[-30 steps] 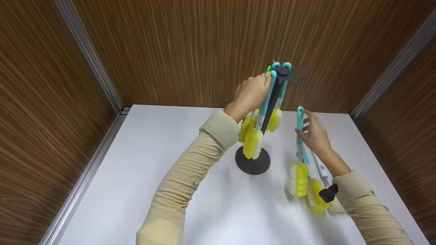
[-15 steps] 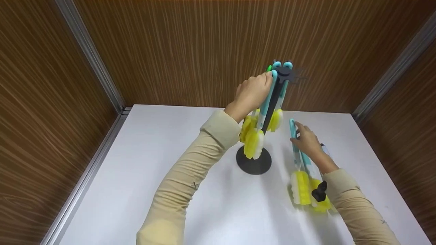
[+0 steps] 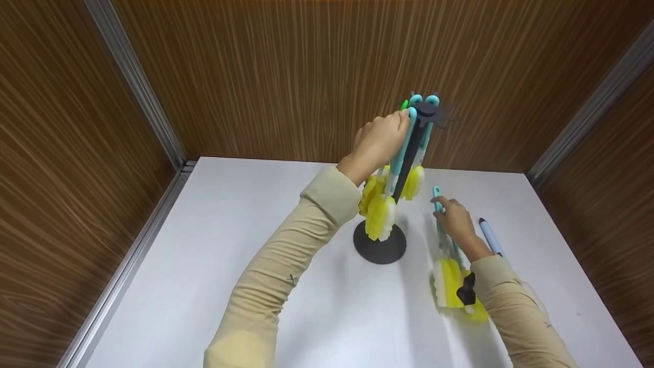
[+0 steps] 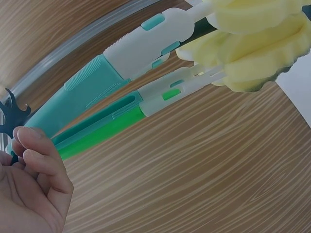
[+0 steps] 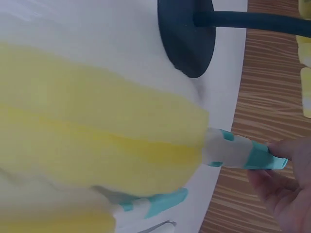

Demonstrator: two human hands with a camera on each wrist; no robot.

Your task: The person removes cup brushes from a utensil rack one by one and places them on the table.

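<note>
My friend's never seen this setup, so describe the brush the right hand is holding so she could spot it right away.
Start at the white table and find the black stand hung with brushes. To its right, the right hand grips a sponge brush with a teal handle and yellow head. Unlike the hanging ones, it lies low at the tabletop, atop another brush there.

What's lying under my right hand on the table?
The right hand holds a teal-handled brush with a yellow sponge head on the white table. A second yellow brush head lies beside it, partly hidden by the sleeve.
</note>
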